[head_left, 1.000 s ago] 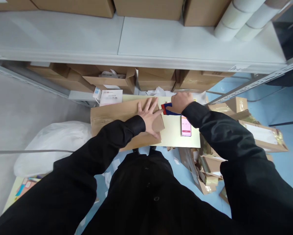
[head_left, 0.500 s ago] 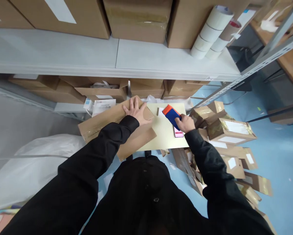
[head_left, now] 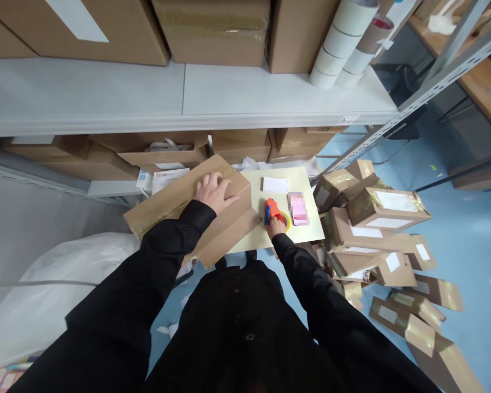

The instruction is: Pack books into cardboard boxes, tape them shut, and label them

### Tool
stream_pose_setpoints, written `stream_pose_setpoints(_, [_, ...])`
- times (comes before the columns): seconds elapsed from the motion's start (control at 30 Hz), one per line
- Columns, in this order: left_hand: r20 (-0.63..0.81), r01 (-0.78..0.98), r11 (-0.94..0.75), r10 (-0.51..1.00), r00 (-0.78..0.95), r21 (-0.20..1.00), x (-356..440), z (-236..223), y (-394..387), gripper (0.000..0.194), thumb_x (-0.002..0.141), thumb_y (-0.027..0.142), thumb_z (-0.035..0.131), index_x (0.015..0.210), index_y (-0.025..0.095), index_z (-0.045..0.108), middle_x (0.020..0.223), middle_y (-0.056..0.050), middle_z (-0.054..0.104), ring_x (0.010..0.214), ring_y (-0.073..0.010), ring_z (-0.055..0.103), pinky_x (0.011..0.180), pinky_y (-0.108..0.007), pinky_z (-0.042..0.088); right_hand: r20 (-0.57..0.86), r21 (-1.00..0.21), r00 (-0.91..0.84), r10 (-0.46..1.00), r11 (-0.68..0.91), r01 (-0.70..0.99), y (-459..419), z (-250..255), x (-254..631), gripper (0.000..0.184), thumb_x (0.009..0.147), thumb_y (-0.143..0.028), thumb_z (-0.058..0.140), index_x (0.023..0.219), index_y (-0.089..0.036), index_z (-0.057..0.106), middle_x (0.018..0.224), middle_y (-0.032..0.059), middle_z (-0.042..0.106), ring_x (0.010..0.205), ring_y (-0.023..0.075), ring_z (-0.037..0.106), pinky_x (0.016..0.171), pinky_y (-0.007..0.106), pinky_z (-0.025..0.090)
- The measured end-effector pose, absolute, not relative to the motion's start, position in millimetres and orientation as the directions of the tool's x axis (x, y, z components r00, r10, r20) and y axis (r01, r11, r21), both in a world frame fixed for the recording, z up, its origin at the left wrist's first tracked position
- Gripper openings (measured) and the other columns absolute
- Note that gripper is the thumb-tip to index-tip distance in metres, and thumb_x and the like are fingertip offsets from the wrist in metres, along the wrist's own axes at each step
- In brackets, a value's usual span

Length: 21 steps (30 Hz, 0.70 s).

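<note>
A long brown cardboard box (head_left: 167, 199) lies at a slant on the pale yellow tabletop (head_left: 300, 179), a wide flap hanging toward me. My left hand (head_left: 213, 192) rests on the box, palm down with its fingers apart. On the tabletop right of the box, my right hand (head_left: 276, 226) is closed on an orange and blue tape dispenser (head_left: 273, 206). A yellow tape roll (head_left: 287, 219) shows beside the fingers. The dispenser's handle is mostly hidden by the hand.
A phone (head_left: 298, 210) and a white label stack (head_left: 275, 184) lie on the tabletop. Above is a grey shelf (head_left: 286, 101) with large boxes and tape rolls (head_left: 342, 46). Taped cartons (head_left: 386, 210) pile up on the floor at right. A white plastic sack (head_left: 65, 284) bulges at left.
My right hand has moved left and toward me with the tape dispenser, bringing it down near the box. My left hand has shifted slightly left on the box, its fingers less spread.
</note>
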<state>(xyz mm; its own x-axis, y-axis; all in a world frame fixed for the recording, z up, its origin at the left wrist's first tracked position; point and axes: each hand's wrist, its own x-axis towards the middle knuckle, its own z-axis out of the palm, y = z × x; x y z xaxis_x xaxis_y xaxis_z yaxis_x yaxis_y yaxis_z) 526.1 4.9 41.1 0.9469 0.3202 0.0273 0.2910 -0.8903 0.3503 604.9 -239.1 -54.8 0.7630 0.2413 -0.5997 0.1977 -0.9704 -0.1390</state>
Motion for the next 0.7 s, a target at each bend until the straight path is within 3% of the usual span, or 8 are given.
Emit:
stream_pose_setpoints(0.13, [-0.025,0.298,-0.896,0.307,0.951,0.329,514.4,47.0,-2.0,0.053,0.083,0.053,0.05,0.125,0.022,0.055,0.118,-0.014,0.056,0.11,-0.031,0.048,0.09,-0.045,0.039,-0.588,-0.172,0.758,0.283,-0.959,0.225,-236.9,-52.8,601.0,0.046,0.081,-0.03,0.058,0.121,-0.008,0.049,0.114,0.0244,0.062,0.105,0.0346,0.06,0.09,0.044,0.043])
stream_pose_setpoints(0.27, [-0.039,0.238,-0.899,0.241,0.97,0.367,480.8,50.5,-3.0,0.059,0.083,0.041,0.052,0.138,0.021,0.042,0.142,-0.013,0.042,0.13,-0.0306,0.037,0.105,-0.048,0.03,-0.427,-0.302,0.79,0.44,-0.893,0.334,-220.5,-28.8,615.4,0.077,0.076,-0.036,0.065,0.139,-0.01,0.03,0.14,0.0222,0.043,0.13,0.0318,0.041,0.104,0.043,0.035])
stream_pose_setpoints(0.33, [-0.026,0.349,-0.863,0.365,0.931,0.366,448.0,49.2,-6.6,0.067,0.082,0.04,0.054,0.143,0.022,0.032,0.151,-0.014,0.027,0.139,-0.0349,0.021,0.11,-0.059,0.016,-0.282,-0.468,0.759,0.587,-0.775,0.426,-203.5,-17.4,627.6,0.091,0.071,-0.036,0.07,0.144,-0.012,0.021,0.15,0.0191,0.028,0.139,0.0274,0.027,0.111,0.039,0.027])
stream_pose_setpoints(0.4, [-0.007,0.563,-0.727,0.61,0.792,0.393,408.3,42.2,-13.6,0.088,0.077,0.046,0.059,0.148,0.021,0.015,0.154,-0.021,0.012,0.141,-0.0435,0.005,0.103,-0.072,0.009,-0.206,-0.611,0.686,0.698,-0.64,0.467,-184.9,-11.2,637.2,0.097,0.067,-0.033,0.074,0.145,-0.015,0.021,0.152,0.0165,0.024,0.141,0.0248,0.024,0.113,0.037,0.025])
stream_pose_setpoints(0.47, [0.0,0.712,-0.49,0.824,0.567,0.503,370.5,28.5,-23.1,0.119,0.068,0.052,0.067,0.145,0.012,-0.015,0.151,-0.03,0.001,0.14,-0.0466,-0.002,0.1,-0.076,0.011,-0.252,-0.683,0.608,0.753,-0.583,0.44,-170.0,-11.3,640.0,0.089,0.068,-0.031,0.072,0.143,-0.019,0.025,0.15,0.0132,0.031,0.138,0.0226,0.031,0.111,0.036,0.028])
stream_pose_setpoints(0.53, [-0.048,0.738,-0.29,0.916,0.399,0.61,343.2,11.3,-31.7,0.125,0.068,0.053,0.066,0.14,0.01,-0.027,0.148,-0.033,0.002,0.141,-0.0436,0.003,0.104,-0.072,0.018,-0.323,-0.715,0.566,0.759,-0.587,0.38,-161.4,-15.1,635.9,0.071,0.075,-0.028,0.065,0.139,-0.022,0.032,0.143,0.0099,0.044,0.13,0.0201,0.043,0.106,0.035,0.035])
stream_pose_setpoints(0.63, [-0.147,0.58,-0.106,0.916,0.372,0.808,328.5,-7.2,-31.8,0.099,0.079,0.046,0.057,0.142,0.016,-0.013,0.141,-0.026,0.029,0.134,-0.0317,0.036,0.102,-0.057,0.038,-0.348,-0.746,0.6,0.721,-0.6,0.289,-157.5,-17.6,625.0,0.047,0.084,-0.025,0.052,0.129,-0.022,0.042,0.129,0.0083,0.058,0.115,0.0173,0.056,0.097,0.032,0.042])
stream_pose_setpoints(0.7, [-0.109,0.428,-0.063,0.925,0.365,0.901,330.4,-8.5,-16.8,0.085,0.079,0.044,0.056,0.141,0.02,0.003,0.139,-0.022,0.037,0.128,-0.0272,0.044,0.097,-0.049,0.046,-0.313,-0.762,0.662,0.682,-0.596,0.254,-157.0,-10.7,621.6,0.04,0.085,-0.028,0.05,0.124,-0.021,0.044,0.122,0.0095,0.062,0.107,0.0173,0.06,0.091,0.031,0.046])
